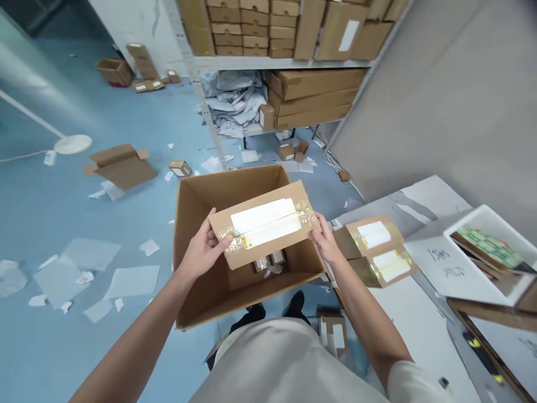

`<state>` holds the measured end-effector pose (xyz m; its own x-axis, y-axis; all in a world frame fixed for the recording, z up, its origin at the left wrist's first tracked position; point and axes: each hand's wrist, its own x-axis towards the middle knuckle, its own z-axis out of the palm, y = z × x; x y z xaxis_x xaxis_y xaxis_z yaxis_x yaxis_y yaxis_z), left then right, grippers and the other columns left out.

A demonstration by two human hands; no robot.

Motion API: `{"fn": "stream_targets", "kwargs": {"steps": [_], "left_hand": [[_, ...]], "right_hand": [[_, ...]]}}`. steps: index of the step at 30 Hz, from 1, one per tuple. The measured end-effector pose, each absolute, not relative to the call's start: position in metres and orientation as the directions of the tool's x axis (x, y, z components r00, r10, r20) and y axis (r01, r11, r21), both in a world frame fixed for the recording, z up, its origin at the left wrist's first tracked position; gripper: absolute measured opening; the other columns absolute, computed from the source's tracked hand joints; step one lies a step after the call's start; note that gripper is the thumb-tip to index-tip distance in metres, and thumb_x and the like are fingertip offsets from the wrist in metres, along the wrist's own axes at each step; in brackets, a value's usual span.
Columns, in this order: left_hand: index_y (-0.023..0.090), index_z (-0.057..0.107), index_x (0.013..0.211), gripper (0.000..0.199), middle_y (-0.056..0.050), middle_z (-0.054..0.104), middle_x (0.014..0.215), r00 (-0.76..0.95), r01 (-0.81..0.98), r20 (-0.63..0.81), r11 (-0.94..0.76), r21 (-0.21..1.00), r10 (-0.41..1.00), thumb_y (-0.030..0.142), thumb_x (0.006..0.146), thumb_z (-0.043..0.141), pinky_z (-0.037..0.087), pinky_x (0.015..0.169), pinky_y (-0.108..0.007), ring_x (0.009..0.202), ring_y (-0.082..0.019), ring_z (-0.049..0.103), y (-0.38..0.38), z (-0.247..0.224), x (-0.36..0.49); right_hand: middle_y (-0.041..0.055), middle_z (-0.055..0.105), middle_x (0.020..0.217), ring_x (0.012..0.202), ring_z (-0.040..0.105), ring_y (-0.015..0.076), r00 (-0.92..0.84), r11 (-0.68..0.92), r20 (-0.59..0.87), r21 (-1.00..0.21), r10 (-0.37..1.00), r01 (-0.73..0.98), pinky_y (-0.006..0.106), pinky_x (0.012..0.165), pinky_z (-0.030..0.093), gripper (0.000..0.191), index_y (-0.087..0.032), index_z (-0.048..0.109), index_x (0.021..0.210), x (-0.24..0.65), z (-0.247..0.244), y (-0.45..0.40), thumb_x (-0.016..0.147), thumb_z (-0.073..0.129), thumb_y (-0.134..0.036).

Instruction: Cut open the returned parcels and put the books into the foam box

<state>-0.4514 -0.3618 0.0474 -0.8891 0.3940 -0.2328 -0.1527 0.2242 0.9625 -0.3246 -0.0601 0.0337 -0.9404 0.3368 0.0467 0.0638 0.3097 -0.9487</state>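
Observation:
Between my two hands is a flat taped cardboard box (289, 238) with a white label across its top and clear tape at both ends. My left hand (203, 249) grips its left end, thumb on top. At the right end, my right hand (325, 240) has its fingers wrapped around the edge. The held box is slightly tilted above a large open carton (197, 302). Inside that carton, small boxes (277, 257) with white labels and some loose scraps show in part; the held box hides the rest.
On the white table (403, 313) to my right lie two labelled boxes (373, 234), a foam bin (474, 257) and a yellow-black cutter (482, 358). Ahead stands a metal shelf (285, 62) stacked with cartons and bags. Paper scraps (132, 281) and an opened carton (126, 168) litter the floor.

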Motion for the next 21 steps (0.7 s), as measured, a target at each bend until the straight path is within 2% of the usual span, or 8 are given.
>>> {"fn": "stream_targets", "kwargs": {"steps": [3, 6, 10, 13, 17, 21], "left_hand": [[0.026, 0.032, 0.146, 0.103, -0.008, 0.071, 0.104, -0.875, -0.085, -0.25, 0.377, 0.922, 0.415, 0.048, 0.058, 0.081, 0.059, 0.079, -0.042, 0.086, -0.024, 0.069, -0.342, 0.055, -0.416], [0.025, 0.042, 0.14, 0.098, -0.009, 0.072, 0.103, -0.814, -0.097, -0.325, 0.44, 0.893, 0.481, 0.052, 0.055, 0.081, 0.058, 0.079, -0.047, 0.085, -0.027, 0.07, -0.315, 0.059, -0.383], [0.025, 0.039, 0.141, 0.098, -0.01, 0.071, 0.106, -0.657, -0.112, -0.421, 0.472, 0.874, 0.625, 0.052, 0.057, 0.081, 0.058, 0.079, -0.045, 0.087, -0.028, 0.07, -0.27, 0.062, -0.336], [0.026, 0.036, 0.144, 0.1, -0.009, 0.071, 0.106, -0.523, -0.06, -0.455, 0.501, 0.863, 0.721, 0.047, 0.057, 0.082, 0.058, 0.079, -0.042, 0.089, -0.027, 0.07, -0.223, 0.061, -0.298], [0.026, 0.031, 0.146, 0.098, -0.007, 0.069, 0.112, -0.356, 0.052, -0.451, 0.499, 0.865, 0.819, 0.042, 0.063, 0.079, 0.057, 0.083, -0.04, 0.095, -0.024, 0.068, -0.147, 0.049, -0.241], [0.024, 0.032, 0.144, 0.086, -0.011, 0.06, 0.129, -0.168, 0.104, -0.398, 0.418, 0.903, 0.902, 0.041, 0.071, 0.072, 0.054, 0.089, -0.039, 0.107, -0.024, 0.064, -0.076, 0.021, -0.178]], "right_hand": [[0.009, 0.059, 0.127, 0.116, 0.056, 0.025, -0.9, 0.337, 0.049, -0.935, 0.433, 0.111, 0.039, 0.099, 0.043, 0.059, -0.022, 0.044, 0.132, -0.263, 0.026, -0.054, 0.085, 0.044, -0.058], [0.0087, 0.061, 0.125, 0.112, 0.058, 0.0252, -0.86, 0.34, -0.004, -0.917, 0.511, 0.206, 0.038, 0.096, 0.045, 0.059, -0.021, 0.041, 0.135, -0.201, 0.022, -0.037, 0.086, 0.044, -0.054], [0.0076, 0.063, 0.124, 0.109, 0.06, 0.0267, -0.812, 0.278, -0.119, -0.903, 0.571, 0.328, 0.038, 0.091, 0.049, 0.065, -0.023, 0.037, 0.141, -0.113, 0.021, -0.005, 0.085, 0.048, -0.053], [0.0069, 0.062, 0.125, 0.113, 0.059, 0.0277, -0.745, 0.202, -0.144, -0.913, 0.651, 0.353, 0.038, 0.093, 0.048, 0.066, -0.024, 0.038, 0.142, -0.037, 0.015, 0.013, 0.084, 0.05, -0.053], [0.0076, 0.059, 0.131, 0.119, 0.056, 0.0284, -0.58, 0.088, -0.137, -0.935, 0.803, 0.342, 0.04, 0.098, 0.046, 0.061, -0.024, 0.043, 0.138, 0.067, -0.005, 0.016, 0.085, 0.05, -0.053], [0.0095, 0.054, 0.136, 0.124, 0.052, 0.0288, -0.306, -0.023, -0.153, -0.921, 0.94, 0.389, 0.045, 0.103, 0.043, 0.065, -0.026, 0.038, 0.141, 0.149, -0.033, -0.001, 0.084, 0.049, -0.056]]}}
